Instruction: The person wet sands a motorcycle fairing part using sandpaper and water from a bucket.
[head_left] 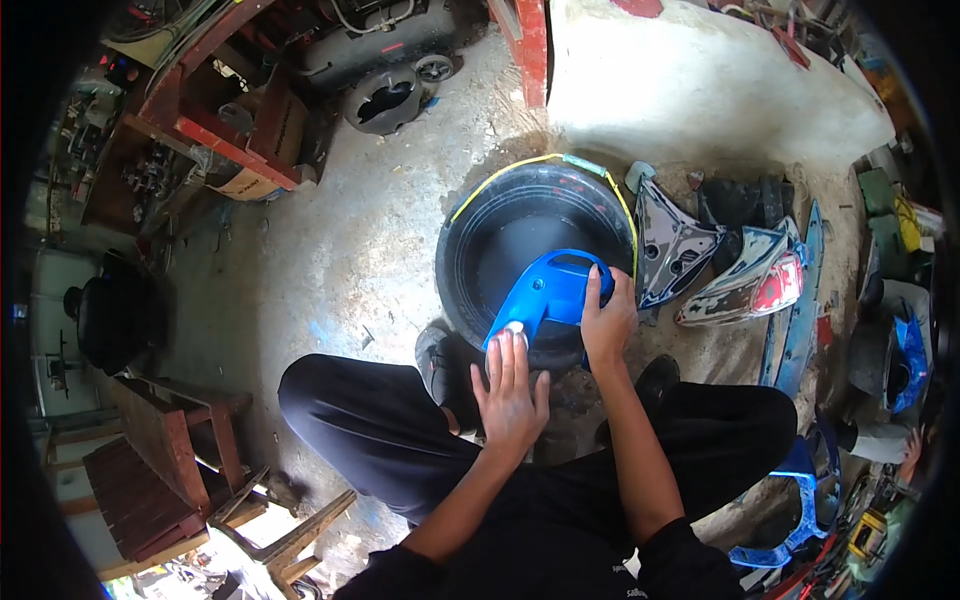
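A glossy blue plastic motorcycle fairing [545,292] is held tilted over a black bucket [462,285] between my feet. My right hand [608,318] grips the fairing's right end, thumb on top, beside a long slot in it. My left hand [512,400] has its fingers stretched out, with the fingertips resting on the lower left end of the fairing. A small whitish patch or piece [514,327] shows at those fingertips; what it is I cannot make out. Dark water appears to lie in the bucket, which has a yellow handle [500,180].
Right of the bucket lie a grey, patchy fairing panel [675,240], a red-and-white one [760,280] and a long blue strip [797,305]. A blue frame-like part [800,510] lies lower right. A red shelf [215,135], a wooden bench [165,460] and another person's hand [912,450] are farther out.
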